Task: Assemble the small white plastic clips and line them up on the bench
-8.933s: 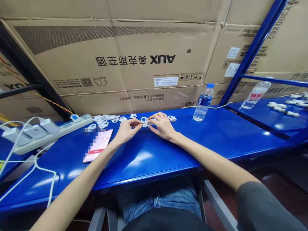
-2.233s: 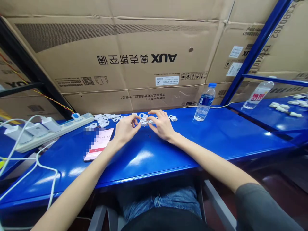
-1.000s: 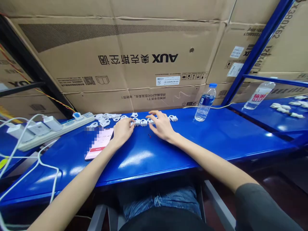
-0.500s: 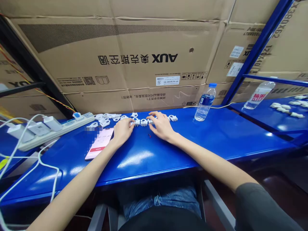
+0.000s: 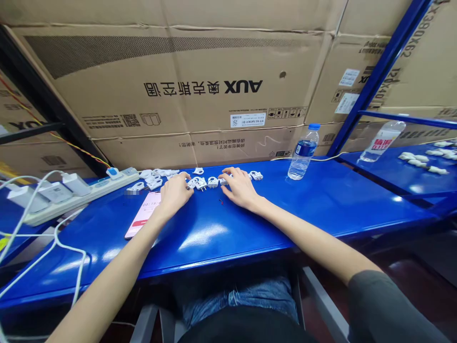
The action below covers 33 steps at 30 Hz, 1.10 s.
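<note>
My left hand (image 5: pixel 173 193) rests on the blue bench (image 5: pixel 250 224), fingers loosely stretched, tips touching the white plastic plug parts (image 5: pixel 194 182) in front of it. It grips nothing. My right hand (image 5: pixel 240 188) lies open with its fingers spread, tips by another white plug part (image 5: pixel 223 180). Between the hands sits a short row of plug parts (image 5: pixel 213 181). More lie behind at the left (image 5: pixel 154 178), and one to the right (image 5: pixel 255 175). Tiny red bits (image 5: pixel 220 203) lie just below my right hand.
A phone (image 5: pixel 142 221) with a lit screen lies left of my left hand. A power strip (image 5: pixel 89 193) with chargers and white cables is at far left. A water bottle (image 5: pixel 303 152) stands to the right. Cardboard boxes (image 5: pixel 200 85) wall the back. A second bottle (image 5: pixel 382 141) lies on the neighbouring shelf.
Both hands earlier held a white part together above the bench, then set it down in the row. Since then my left hand has slid left toward the phone; my right hand stays flat.
</note>
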Each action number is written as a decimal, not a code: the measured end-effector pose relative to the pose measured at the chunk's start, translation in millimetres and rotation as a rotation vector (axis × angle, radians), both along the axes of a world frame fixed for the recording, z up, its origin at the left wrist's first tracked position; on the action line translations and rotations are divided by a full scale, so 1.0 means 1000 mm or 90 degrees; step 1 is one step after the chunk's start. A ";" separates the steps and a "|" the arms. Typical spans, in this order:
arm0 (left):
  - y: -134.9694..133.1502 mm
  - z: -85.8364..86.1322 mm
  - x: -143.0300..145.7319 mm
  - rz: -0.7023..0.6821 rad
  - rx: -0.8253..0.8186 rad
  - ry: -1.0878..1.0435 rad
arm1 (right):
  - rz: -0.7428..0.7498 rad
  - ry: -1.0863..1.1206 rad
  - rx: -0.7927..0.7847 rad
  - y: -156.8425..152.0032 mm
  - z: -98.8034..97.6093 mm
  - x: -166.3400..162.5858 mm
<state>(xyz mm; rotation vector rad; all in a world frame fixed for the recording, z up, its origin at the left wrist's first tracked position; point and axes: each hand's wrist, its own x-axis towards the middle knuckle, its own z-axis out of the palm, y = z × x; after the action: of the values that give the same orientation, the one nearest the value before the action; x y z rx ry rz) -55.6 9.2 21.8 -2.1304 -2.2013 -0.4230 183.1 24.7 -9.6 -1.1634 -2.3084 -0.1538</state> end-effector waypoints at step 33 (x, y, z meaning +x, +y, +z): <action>0.005 -0.005 0.003 -0.077 0.023 0.070 | -0.002 -0.006 -0.008 -0.007 0.005 -0.002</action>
<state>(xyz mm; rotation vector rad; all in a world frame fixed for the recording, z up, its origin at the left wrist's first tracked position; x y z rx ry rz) -52.6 14.5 16.8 -2.2179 -2.0002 -0.3395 181.0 17.6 -4.5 -1.1747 -2.3196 -0.1459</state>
